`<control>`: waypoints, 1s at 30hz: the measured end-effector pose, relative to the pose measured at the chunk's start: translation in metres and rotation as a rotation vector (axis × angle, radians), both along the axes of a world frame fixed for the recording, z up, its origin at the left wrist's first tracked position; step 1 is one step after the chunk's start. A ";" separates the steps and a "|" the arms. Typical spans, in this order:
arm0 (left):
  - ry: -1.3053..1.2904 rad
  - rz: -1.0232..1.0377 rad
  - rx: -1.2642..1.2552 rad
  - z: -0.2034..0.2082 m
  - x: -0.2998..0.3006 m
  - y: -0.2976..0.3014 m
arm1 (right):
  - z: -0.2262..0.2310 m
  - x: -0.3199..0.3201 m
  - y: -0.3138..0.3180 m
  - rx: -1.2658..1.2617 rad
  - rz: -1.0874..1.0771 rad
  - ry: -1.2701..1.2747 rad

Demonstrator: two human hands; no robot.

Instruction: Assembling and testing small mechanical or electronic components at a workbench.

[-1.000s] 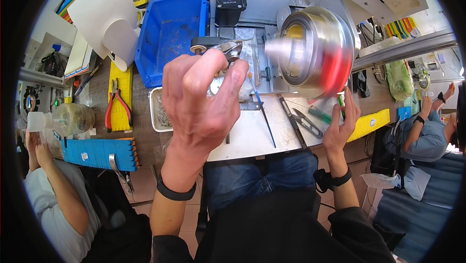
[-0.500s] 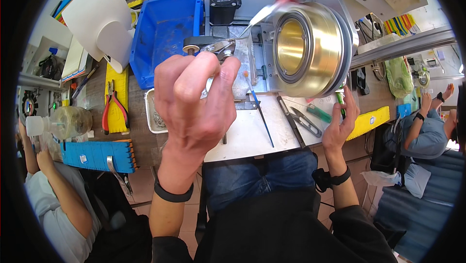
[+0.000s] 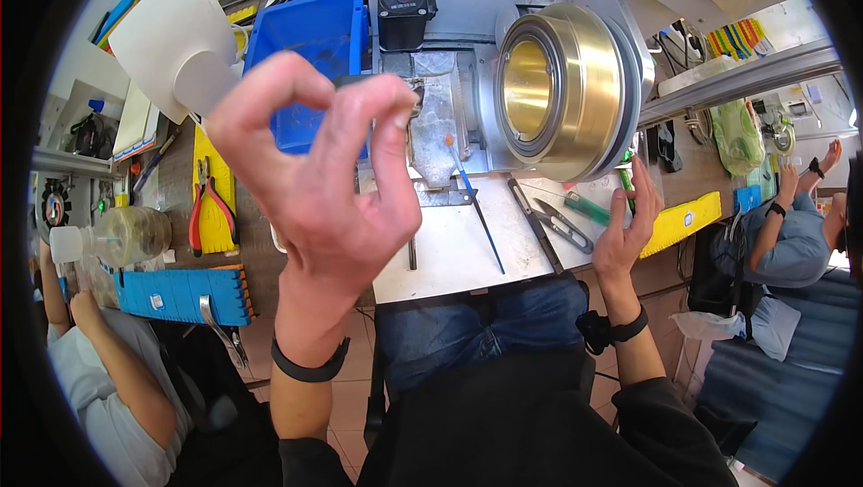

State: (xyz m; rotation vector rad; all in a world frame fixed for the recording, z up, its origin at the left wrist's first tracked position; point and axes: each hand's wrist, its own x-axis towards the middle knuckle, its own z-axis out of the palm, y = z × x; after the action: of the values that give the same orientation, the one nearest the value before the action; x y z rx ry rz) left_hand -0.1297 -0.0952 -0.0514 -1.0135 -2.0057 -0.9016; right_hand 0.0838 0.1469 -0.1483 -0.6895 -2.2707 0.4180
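My left hand (image 3: 315, 172) is raised over the left part of the work plate, thumb and fingers curled into a pinch. What the pinch holds, if anything, cannot be made out. Just beyond the fingertips lies a metal fixture (image 3: 440, 119), partly covered by the hand. My right hand (image 3: 627, 217) is open, fingers stretched upward, by the lower right side of a large brass-coloured drum (image 3: 575, 92) with a grey flange. A thin blue brush (image 3: 481, 222), a dark slim tool (image 3: 536, 226) and small snips (image 3: 564, 228) lie on the white board (image 3: 431, 258) between my hands.
Behind my left hand stand a blue bin (image 3: 306, 24) and a black motor-like block (image 3: 404, 18). Red-handled pliers (image 3: 214, 204) rest on a yellow strip; a clear bottle (image 3: 126, 235) and a blue rack (image 3: 180, 294) are further left. People sit at both sides.
My left hand has moved left and up off the fixture, its fingers curling into a ring. The blurred red and pale thing above the drum no longer shows. My right hand stays nearly still.
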 end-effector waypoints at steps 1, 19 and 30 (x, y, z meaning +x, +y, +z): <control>0.001 0.000 -0.001 0.002 -0.002 0.000 | 0.001 0.000 0.000 0.005 0.001 -0.006; -0.265 -0.252 0.091 -0.006 -0.035 -0.003 | -0.001 -0.001 0.000 0.020 -0.009 -0.027; -0.110 -0.302 0.107 -0.004 -0.041 -0.001 | 0.002 -0.004 -0.002 0.009 -0.006 -0.002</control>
State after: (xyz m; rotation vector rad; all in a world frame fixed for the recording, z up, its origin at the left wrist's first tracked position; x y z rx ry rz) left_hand -0.1705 -0.0961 -0.0557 -1.2504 -1.8989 -1.2352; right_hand 0.0803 0.1453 -0.1462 -0.6920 -2.2707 0.4043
